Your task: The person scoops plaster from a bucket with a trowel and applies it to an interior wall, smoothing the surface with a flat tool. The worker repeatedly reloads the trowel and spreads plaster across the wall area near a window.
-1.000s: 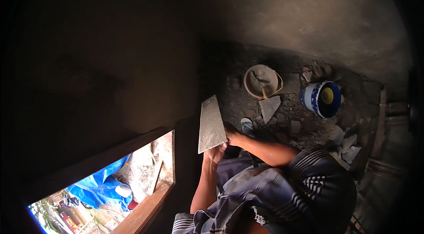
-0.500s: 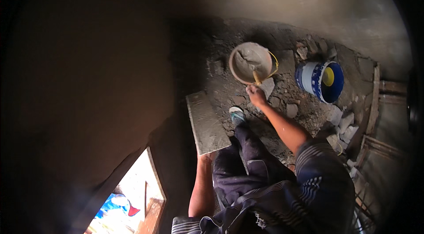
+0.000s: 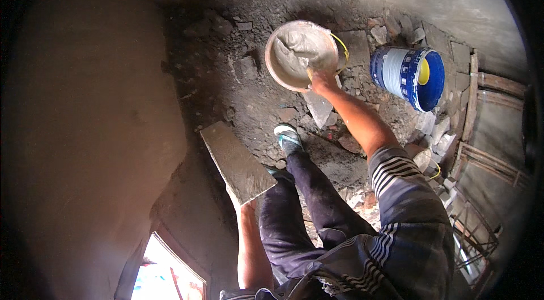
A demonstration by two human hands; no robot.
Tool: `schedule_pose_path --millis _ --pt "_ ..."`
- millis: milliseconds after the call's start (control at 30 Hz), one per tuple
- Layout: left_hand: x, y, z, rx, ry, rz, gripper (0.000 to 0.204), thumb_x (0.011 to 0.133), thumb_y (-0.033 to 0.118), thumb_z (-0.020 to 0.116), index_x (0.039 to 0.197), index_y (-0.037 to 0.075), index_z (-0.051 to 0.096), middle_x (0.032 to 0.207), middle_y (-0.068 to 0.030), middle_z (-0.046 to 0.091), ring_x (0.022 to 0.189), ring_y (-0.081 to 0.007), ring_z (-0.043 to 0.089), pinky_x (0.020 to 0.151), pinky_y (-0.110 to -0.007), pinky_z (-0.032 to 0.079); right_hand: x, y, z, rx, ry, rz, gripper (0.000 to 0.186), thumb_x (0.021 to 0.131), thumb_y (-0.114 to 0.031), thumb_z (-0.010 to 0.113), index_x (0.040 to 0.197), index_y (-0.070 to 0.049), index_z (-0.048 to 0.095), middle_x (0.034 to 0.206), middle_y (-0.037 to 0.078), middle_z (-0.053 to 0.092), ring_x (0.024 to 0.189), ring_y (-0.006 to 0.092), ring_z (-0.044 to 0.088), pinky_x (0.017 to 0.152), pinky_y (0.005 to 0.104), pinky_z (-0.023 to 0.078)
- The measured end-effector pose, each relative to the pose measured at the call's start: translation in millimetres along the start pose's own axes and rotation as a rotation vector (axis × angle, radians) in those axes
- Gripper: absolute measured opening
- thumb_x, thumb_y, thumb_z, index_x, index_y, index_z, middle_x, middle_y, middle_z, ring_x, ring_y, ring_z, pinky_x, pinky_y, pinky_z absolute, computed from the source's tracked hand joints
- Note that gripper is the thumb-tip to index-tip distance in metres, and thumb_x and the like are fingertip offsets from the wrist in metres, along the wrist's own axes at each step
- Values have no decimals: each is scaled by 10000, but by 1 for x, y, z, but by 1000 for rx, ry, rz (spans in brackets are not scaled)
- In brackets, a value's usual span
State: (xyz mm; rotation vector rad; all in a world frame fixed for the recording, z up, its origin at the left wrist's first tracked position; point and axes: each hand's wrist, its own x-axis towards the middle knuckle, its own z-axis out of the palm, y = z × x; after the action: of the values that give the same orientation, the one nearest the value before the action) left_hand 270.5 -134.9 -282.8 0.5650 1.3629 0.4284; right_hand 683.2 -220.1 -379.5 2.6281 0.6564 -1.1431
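Your left hand (image 3: 245,207) holds the flat board (image 3: 238,163) by its near end, fingers hidden beneath, the far end jutting out unsupported beside the wall (image 3: 107,107); your right hand (image 3: 323,82) is closed round the wooden handle (image 3: 309,73) of a tool in the round bucket (image 3: 268,57) of grey paste (image 3: 294,65). Because the board is held from one end, a load set far out could tip it and let wet paste slide off. Prying hard against the bucket's rim could rock it, since it stands on uneven rubble (image 3: 286,114). Your sandalled foot (image 3: 289,137) is planted among loose stones, so leaning further out could cost you your balance.
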Motion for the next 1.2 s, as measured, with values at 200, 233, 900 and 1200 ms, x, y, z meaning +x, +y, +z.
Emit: schedule_pose_path --millis 200,233,900,1200 --pt "1 22 45 -95 -60 -77 379 946 303 507 1209 31 525 1056 -98 611 858 -240 642 671 -386 572 65 33 -37 -231 94 -4 260 815 -189 570 1019 -86 694 1066 135 677 1061 315 622 882 418 501" --pt "4 21 44 -206 -68 -114 393 947 320 502 1215 33 520 1058 -99 611 854 -241 644 661 -385 573 63 31 -52 -195 99 20 264 810 -209 585 1013 -83 696 1080 128 674 1060 308 623 873 416 505" --pt "77 -44 -41 8 -133 -9 469 915 244 580 1307 25 444 1190 -104 554 1002 -223 573 850 -389 516 23 4 -35 30 10 -26 384 826 -245 568 1120 -3 610 1041 188 660 1040 337 613 892 424 481" --pt "84 -57 38 -120 -236 -40 469 921 325 537 1276 25 473 1136 -117 577 956 -257 596 807 -395 535 24 15 1 223 8 -101 402 850 -314 615 985 65 623 932 265 652 912 376 644 810 448 510"
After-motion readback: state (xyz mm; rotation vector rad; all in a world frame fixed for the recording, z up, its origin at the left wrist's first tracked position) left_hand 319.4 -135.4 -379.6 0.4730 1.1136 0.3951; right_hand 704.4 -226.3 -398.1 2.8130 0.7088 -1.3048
